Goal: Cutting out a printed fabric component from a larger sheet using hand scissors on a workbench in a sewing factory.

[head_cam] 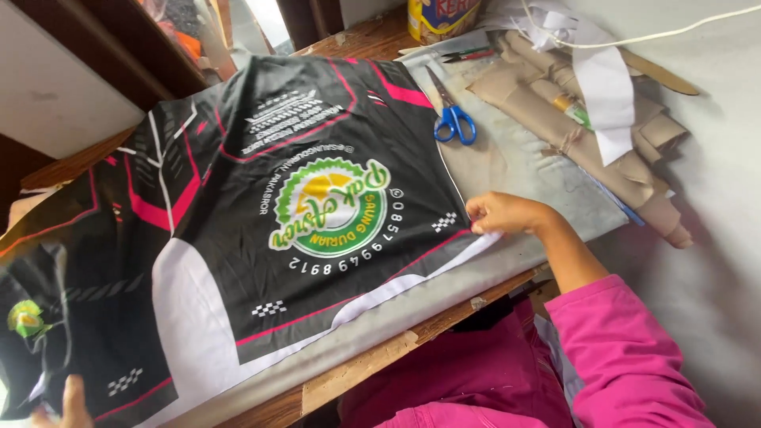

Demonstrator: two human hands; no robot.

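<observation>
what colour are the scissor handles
Blue, on the scissors lying beside the printed fabric; seen in the head view.

Soft, even daylight, fairly bright, no hard glare. Brightest patch sits at the top edge, so light seems to enter from up there. Shadows are weak: a faint one under the blue scissors (453, 119), a darker band below the worktop (365, 368) edge. The printed black fabric (261, 230) is reasonably sharp mid-frame (print edges slightly soft). Left hand (67, 404) at the bottom corner is blurred and cropped. Whole view tilted; edges slightly stretched.
</observation>
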